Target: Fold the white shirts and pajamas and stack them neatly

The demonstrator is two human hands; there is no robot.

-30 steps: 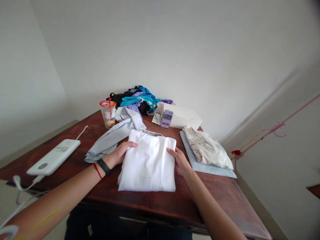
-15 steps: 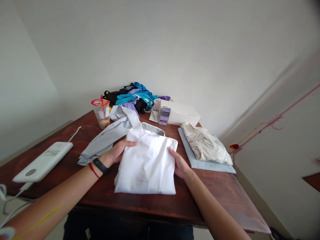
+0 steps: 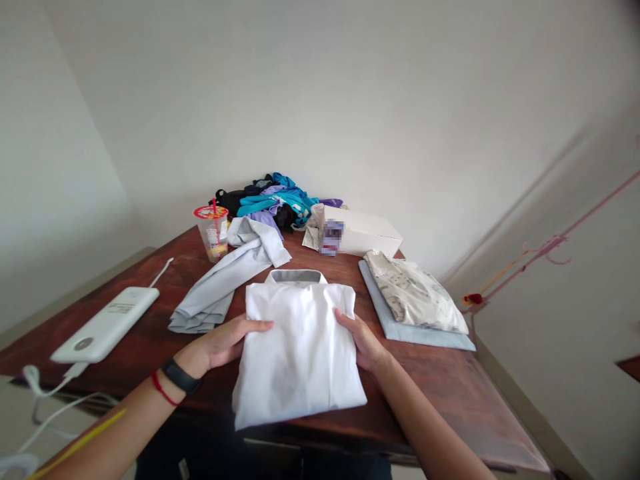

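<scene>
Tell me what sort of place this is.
Probably a room at home, used for folding laundry: a wooden table in a bare corner holds a folded white shirt, a heap of unfolded clothes and a takeaway drink cup.

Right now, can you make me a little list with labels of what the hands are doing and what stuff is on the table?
left hand: left hand holds the left edge of the folded white shirt
right hand: right hand holds its right edge
shirt: collar away from the person, near edge hanging past the table front
left of shirt: crumpled grey shirt, white power bank with cable
right of shirt: folded stack, patterned piece on top
back: drink cup, clothes pile, white box
</scene>
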